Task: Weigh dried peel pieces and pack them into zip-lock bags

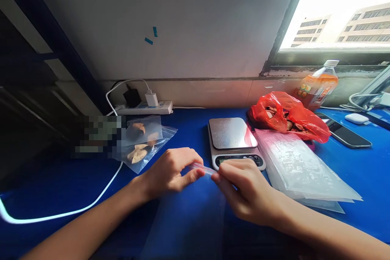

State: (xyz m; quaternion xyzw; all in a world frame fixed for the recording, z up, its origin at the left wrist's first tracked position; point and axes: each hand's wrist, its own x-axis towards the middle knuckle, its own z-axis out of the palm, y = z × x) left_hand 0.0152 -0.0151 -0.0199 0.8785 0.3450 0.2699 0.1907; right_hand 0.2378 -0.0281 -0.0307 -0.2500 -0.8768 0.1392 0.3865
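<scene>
Between my two hands is a clear zip-lock bag (191,215), its top edge with a pinkish strip pinched at both ends and its body hanging down toward me. My left hand (172,170) grips one side of that edge between thumb and fingers. The other side is pinched by my right hand (243,187). Nothing shows inside the bag. Just beyond my hands stands a white kitchen scale (233,134) with a bare steel plate. Right of it lies a stack of clear plastic bags (304,166).
An open red plastic bag (277,107) of dried brown slices sits behind the stack, near a drink bottle (319,85) and a phone (345,130). At left are clear bags with dried pieces (137,152), a white cable (91,205) and a power strip (146,108).
</scene>
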